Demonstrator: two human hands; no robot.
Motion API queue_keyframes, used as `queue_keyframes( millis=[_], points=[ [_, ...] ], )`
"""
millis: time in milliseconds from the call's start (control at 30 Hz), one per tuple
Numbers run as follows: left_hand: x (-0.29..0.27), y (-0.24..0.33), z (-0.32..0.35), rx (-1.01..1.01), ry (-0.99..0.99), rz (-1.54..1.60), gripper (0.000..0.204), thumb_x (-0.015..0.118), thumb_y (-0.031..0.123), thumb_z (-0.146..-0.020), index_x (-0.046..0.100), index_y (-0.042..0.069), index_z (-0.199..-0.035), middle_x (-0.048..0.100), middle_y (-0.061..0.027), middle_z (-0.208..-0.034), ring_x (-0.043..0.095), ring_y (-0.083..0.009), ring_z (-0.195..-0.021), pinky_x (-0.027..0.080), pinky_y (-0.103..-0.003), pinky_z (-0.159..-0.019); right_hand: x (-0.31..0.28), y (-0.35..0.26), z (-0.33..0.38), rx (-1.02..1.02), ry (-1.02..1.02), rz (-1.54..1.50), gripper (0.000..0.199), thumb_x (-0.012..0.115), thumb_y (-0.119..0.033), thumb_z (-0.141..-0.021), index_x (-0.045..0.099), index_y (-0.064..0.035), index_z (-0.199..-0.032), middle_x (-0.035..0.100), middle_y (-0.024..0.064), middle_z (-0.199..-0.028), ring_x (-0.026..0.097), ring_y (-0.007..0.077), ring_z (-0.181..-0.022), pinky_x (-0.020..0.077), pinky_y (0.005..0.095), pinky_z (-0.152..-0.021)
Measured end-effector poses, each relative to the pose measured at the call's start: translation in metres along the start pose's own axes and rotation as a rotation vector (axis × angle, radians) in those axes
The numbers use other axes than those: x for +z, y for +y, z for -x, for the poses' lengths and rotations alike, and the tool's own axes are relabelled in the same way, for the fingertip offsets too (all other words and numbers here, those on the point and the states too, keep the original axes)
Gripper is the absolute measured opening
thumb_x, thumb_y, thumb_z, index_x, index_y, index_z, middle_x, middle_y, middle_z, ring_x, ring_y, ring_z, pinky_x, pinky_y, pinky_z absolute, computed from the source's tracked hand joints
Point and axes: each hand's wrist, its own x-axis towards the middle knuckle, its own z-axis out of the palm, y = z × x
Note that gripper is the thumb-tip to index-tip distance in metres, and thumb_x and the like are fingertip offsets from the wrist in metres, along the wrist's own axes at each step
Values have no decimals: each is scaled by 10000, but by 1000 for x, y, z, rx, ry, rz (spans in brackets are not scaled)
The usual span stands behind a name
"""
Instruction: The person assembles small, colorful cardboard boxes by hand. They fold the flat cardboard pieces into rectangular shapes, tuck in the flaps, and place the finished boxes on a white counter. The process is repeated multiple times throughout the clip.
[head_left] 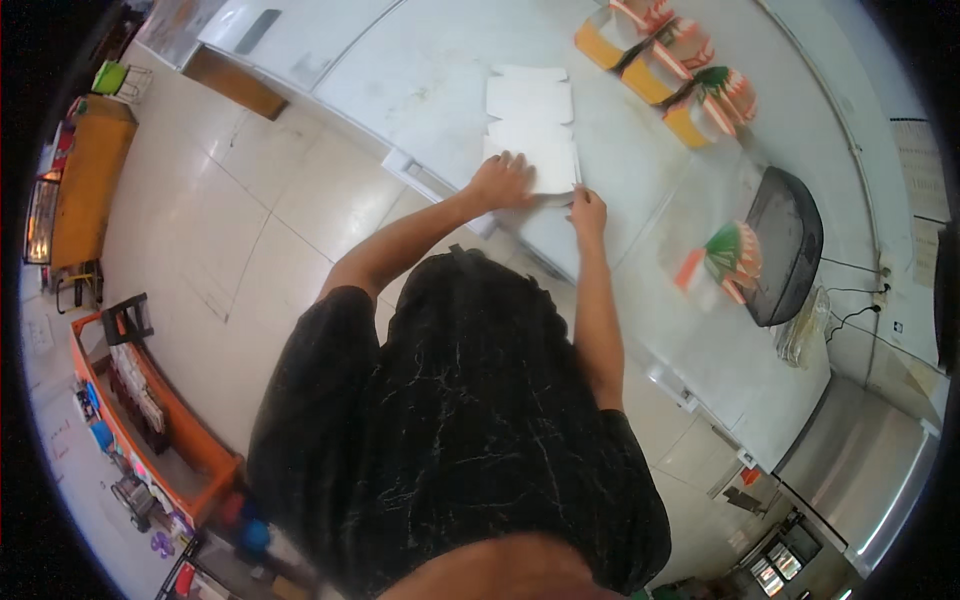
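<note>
A white sheet of cut cardboard (529,98), creased and notched like an unfolded box, lies lengthwise on the white countertop (420,75). My left hand (503,180) rests on its near left part with the fingers spread. At the near right corner, my right hand (588,208) closes its fingers on the edge of the cardboard. That near edge looks slightly raised or curled between my hands. The cardboard's far end lies flat, untouched by either hand.
Stacks of orange, white and yellow printed cartons (640,75) stand at the far right. A green and orange stack (733,255) sits beside a black rounded appliance (785,245) near the wall. Cables run to wall sockets. An orange bin (185,440) stands on the tiled floor at left.
</note>
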Motion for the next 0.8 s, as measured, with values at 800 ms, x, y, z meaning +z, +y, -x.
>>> queue_keyframes(
  millis=[800],
  points=[
    [-141, 21, 38, -432, 208, 1409, 351, 703, 254, -865, 646, 33, -1132, 692, -125, -1070, 655, -216, -971, 508, -344, -863, -79, -37, 109, -343, -178, -79, 290, 651, -7, -871, 558, 85, -1130, 625, 138, -1104, 597, 201, -1013, 469, 329, -902]
  ],
)
